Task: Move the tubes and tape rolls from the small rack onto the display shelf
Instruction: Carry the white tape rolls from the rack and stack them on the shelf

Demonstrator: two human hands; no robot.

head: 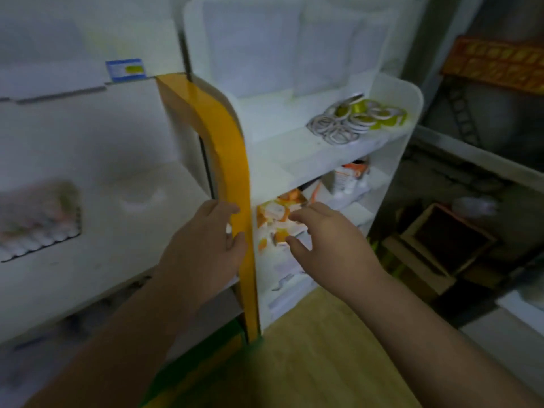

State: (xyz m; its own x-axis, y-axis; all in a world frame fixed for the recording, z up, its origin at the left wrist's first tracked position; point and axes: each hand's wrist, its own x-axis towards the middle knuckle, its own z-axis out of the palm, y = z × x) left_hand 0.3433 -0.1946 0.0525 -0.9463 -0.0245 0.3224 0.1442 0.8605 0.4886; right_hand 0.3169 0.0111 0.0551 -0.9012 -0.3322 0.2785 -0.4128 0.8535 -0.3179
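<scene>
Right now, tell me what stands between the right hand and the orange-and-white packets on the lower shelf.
Nothing visible. The right hand hovers open just in front of the orange-and-white packets, fingertips almost on them, with no object between.

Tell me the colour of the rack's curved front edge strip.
Yellow-orange, seen in the head view: the edge strip runs down beside the left hand.
</scene>
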